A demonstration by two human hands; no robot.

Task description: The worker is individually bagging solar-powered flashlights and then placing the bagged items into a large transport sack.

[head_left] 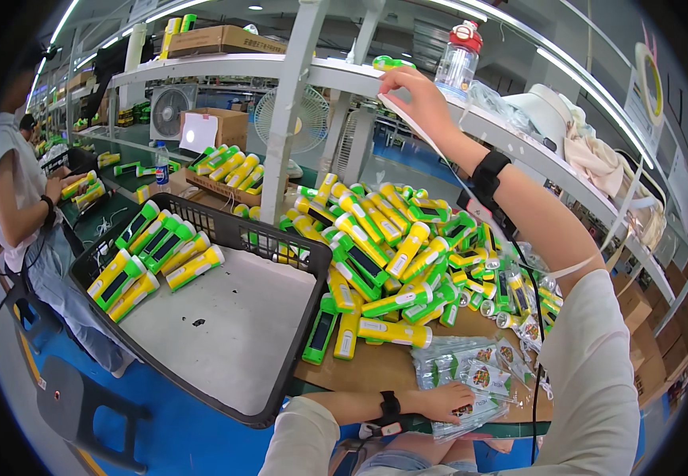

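Note:
My right hand (417,94) is raised high at the shelf edge, fingers pinched at the end of a thin white strip (417,127). The strip runs down along my right forearm. Low in front of me, my left hand (445,401) lies flat with fingers stretched out on a stack of clear plastic bags (459,369) with printed panels. Behind the bags rises a big heap of yellow-and-green flashlights (388,230), some showing dark panels on their sides. Smaller clear-ended ones lie at the heap's right side.
To the left stands a black plastic crate (261,416) with several flashlights. A cardboard tray (217,194) of flashlights sits behind it. The overhead white shelf (511,127) carries a red-lidded bottle (459,59). A co-worker (30,198) stands at far left near a dark stool (82,404).

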